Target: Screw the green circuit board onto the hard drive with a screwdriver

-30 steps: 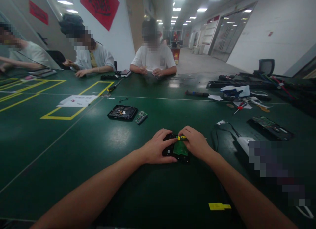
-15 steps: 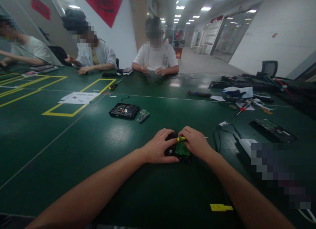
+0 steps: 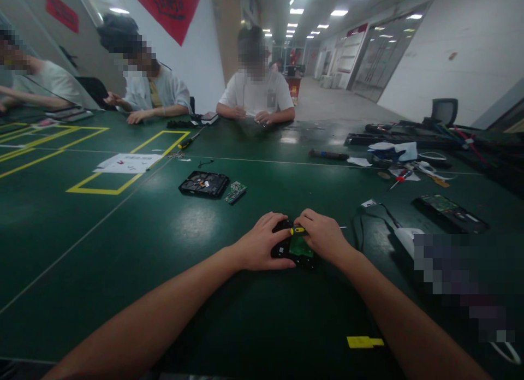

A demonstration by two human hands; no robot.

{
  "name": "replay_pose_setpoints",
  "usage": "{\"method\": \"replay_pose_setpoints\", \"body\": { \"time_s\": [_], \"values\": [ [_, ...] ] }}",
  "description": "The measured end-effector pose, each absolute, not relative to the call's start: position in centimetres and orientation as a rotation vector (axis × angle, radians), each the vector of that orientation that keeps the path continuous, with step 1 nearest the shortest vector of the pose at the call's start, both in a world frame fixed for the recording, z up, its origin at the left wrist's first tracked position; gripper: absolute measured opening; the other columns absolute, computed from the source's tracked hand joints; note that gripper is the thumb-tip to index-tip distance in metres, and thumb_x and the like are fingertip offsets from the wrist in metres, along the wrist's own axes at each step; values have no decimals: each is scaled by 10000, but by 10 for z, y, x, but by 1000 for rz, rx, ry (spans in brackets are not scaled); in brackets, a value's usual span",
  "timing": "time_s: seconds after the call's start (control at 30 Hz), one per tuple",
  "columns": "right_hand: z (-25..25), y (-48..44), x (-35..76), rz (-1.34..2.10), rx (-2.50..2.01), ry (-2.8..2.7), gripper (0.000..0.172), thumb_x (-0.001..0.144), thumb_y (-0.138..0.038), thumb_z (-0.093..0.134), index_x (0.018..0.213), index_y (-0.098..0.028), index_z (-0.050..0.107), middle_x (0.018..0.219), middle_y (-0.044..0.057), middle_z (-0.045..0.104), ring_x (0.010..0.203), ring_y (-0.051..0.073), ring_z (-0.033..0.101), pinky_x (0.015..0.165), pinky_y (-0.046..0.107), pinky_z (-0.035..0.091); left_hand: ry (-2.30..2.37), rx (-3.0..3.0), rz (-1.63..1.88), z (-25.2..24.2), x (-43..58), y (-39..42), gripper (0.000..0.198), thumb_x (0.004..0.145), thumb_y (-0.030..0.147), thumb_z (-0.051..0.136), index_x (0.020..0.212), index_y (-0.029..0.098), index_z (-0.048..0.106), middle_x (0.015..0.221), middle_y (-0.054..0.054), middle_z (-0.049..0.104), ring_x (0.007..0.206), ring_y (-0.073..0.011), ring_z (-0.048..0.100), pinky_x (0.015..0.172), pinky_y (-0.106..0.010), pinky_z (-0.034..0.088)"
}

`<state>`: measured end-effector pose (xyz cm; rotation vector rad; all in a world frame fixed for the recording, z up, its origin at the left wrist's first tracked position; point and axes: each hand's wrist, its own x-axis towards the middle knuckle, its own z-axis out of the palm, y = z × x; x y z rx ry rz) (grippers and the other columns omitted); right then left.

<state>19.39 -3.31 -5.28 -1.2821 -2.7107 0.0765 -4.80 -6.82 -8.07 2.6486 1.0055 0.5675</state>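
Observation:
A black device with a green circuit board (image 3: 301, 247) lies on the table in front of me. My left hand (image 3: 264, 243) grips it from the left, fingers over the far edge and thumb along the near edge. In my right hand (image 3: 323, 231) is a yellow-and-black screwdriver (image 3: 298, 231), held sideways across the board. Its handle end points left, close to my left index finger, and its thin shaft sticks out beyond the right side of the hand. The right fingertips are partly hidden behind the handle and hand.
An opened black casing (image 3: 203, 183) and a loose circuit board (image 3: 236, 193) lie ahead to the left. Another black device (image 3: 450, 213) and a white power strip (image 3: 409, 239) with cables are on the right. Several people sit across the green table (image 3: 196, 303).
The view has shifted slightly. Both hands, the device and the screwdriver keep nearly the same places relative to one another.

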Motion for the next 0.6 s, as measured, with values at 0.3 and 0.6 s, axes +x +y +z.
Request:
{"method": "replay_pose_setpoints", "body": {
  "time_s": [0.3,0.6],
  "values": [
    [-50,-35,193,47,-1291,-2702,236,931,-113,630,1140,-194,702,1204,98,688,962,214,674,789,323,511,998,2673,602,-84,-48,-69,789,885,711,722,1474,207,577,1627,-213,395,1503,-453,380,1253,-678,293],
    [-47,-30,211,88,-1376,-2539,212,929,-91,622,1111,-177,689,1189,82,697,1004,223,685,803,321,503,1001,2695,573,-86,-49,-66,854,895,744,693,1555,231,520,1641,-205,373,1506,-437,385,1257,-662,294]
  ]
}}
